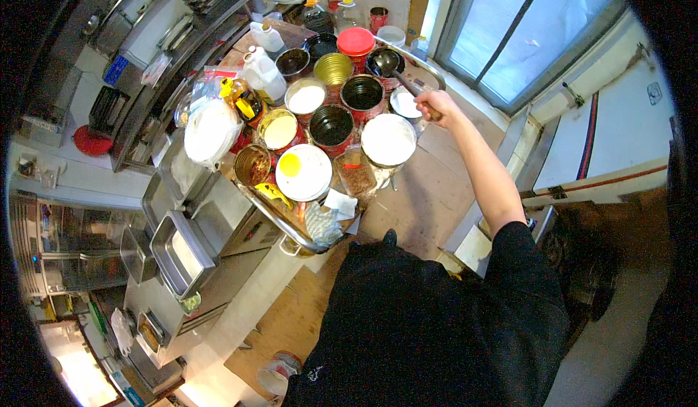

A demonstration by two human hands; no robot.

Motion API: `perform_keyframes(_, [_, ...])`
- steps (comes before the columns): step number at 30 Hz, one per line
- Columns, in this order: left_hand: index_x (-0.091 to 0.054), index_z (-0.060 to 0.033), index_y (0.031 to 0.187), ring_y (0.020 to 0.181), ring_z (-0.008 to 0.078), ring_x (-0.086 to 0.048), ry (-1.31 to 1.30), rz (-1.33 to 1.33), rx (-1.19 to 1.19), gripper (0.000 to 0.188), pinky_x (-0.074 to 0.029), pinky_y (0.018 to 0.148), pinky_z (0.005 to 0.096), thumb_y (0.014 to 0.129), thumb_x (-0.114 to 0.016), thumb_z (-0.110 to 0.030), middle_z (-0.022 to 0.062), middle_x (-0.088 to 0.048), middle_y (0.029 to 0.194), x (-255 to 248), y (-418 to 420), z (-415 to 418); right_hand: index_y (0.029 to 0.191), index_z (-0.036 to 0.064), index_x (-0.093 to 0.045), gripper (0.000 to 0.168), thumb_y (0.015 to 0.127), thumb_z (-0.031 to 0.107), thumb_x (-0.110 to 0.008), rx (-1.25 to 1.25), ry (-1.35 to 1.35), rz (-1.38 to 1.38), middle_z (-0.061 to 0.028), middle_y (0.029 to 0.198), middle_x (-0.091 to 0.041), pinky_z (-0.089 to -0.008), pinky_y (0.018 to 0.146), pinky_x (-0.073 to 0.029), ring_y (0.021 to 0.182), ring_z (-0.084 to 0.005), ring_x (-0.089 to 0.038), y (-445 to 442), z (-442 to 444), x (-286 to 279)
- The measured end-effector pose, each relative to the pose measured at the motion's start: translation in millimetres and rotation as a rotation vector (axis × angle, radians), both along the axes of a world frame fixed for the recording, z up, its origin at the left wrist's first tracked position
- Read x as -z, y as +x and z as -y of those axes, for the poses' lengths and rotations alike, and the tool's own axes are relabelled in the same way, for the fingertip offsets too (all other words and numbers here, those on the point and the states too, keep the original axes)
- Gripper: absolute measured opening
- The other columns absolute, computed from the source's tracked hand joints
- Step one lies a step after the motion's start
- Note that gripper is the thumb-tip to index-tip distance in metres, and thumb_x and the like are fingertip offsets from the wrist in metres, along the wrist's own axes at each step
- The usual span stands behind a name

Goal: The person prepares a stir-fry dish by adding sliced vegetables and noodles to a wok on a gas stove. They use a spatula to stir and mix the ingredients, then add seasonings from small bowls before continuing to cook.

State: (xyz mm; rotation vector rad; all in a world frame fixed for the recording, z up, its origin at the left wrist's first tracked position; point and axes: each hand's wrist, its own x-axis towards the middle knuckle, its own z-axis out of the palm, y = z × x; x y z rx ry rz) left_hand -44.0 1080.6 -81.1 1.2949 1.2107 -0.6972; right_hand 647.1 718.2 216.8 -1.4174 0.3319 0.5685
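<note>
My right hand (438, 108) grips the handle of a metal ladle (385, 62), arm stretched forward. The ladle's bowl is at the mouth of a tin with dark contents (401, 62); how deep it sits is hard to tell. Near the hand stands a small container of white powder (404, 103). A larger container filled with white (388, 141) is closer to me. Two tins with dark insides (362, 92) (331, 126) stand left of the ladle, beside a gold-coloured tin (333, 69). My left hand is out of view.
A metal-railed cart (278, 219) carries the tins, a red-lidded tub (355, 42), white jugs (264, 74) and a white lid with a yellow spot (304, 172). Steel pans (182, 251) rest on a counter at left. A glass door (507, 31) is at far right, cardboard (305, 309) on the floor.
</note>
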Motion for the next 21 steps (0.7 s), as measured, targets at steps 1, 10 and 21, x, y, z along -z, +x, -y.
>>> perform_keyframes(1, [-0.053, -0.0082, 0.119, 0.096, 0.0181, -0.056, 0.004, -0.01, -0.014, 0.038, -0.045, 0.081, 0.0355, 0.09, -0.053, -0.032, 0.0058, -0.059, 0.109, 1.2, -0.3, 5.7, 0.065, 0.005, -0.05, 0.019, 0.082, 0.005, -0.059, 0.011, 0.069, -0.032, -0.0013, 0.054, -0.051, -0.0213, 0.035, -0.032, 0.039, -0.0059, -0.043, -3.3, 5.4, -3.4])
perform_keyframes(10, [-0.054, -0.0078, 0.115, 0.091, 0.0185, -0.056, -0.012, -0.064, -0.027, 0.035, -0.046, 0.076, 0.0366, 0.089, -0.053, -0.031, 0.0059, -0.06, 0.104, 22.9, 37.0, 24.3, 0.083, 0.003, -0.052, 0.007, 0.083, 0.006, -0.059, 0.026, 0.268, -0.067, -0.0011, 0.065, -0.052, -0.0184, 0.034, -0.032, 0.043, -0.0045, -0.043, -39.4, 27.6, -7.2])
perform_keyframes(21, [-0.058, -0.0062, 0.106, 0.083, 0.0224, -0.058, 0.021, -0.031, 0.081, 0.028, -0.047, 0.069, 0.039, 0.088, -0.054, -0.027, 0.0103, -0.061, 0.095, 62.3, 181.5, -1.4, 0.124, 0.001, -0.048, 0.033, 0.091, 0.008, -0.049, -0.177, 0.539, -0.26, 0.001, 0.068, -0.046, -0.0168, 0.03, -0.026, 0.039, -0.0013, -0.035, -51.8, 6.5, -37.5])
